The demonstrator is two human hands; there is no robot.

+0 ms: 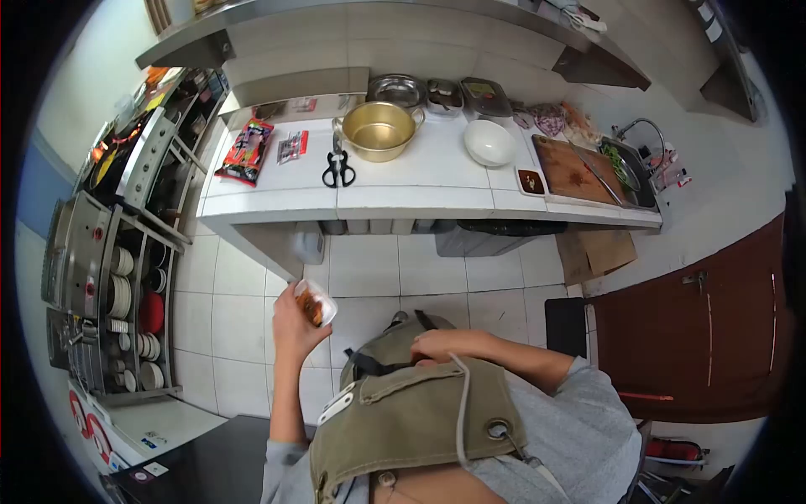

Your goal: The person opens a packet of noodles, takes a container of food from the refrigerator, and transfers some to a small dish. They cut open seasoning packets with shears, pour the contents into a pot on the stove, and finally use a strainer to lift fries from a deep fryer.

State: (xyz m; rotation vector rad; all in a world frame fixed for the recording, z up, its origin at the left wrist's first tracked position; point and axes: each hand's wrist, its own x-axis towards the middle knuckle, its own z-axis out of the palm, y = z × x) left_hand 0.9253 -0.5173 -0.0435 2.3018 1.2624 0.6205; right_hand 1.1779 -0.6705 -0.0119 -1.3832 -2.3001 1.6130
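Note:
My left hand (pixel 292 326) grips a small white dish (pixel 329 312) with reddish-orange food in it, held out over the floor in front of the counter. At my waist, my right hand (pixel 438 344) rests against the olive apron (pixel 420 412), beside a black strap; its fingertips are hidden by the cloth. On the counter ahead stand a gold-coloured pot (pixel 379 133) and black-handled scissors (pixel 338 168). Left of them lie a red and black food packet (pixel 247 151) and a small clear-and-red sachet (pixel 293 147). A white bowl (pixel 489 143) sits farther right.
A wooden cutting board (pixel 571 170) with a knife (pixel 598 175) lies beside the sink (pixel 645 186). A small dish of dark sauce (pixel 531 182) is next to it. Under the counter stands a grey bin (pixel 470 242). Racks of plates (pixel 122 294) and a stove (pixel 144 160) line the left.

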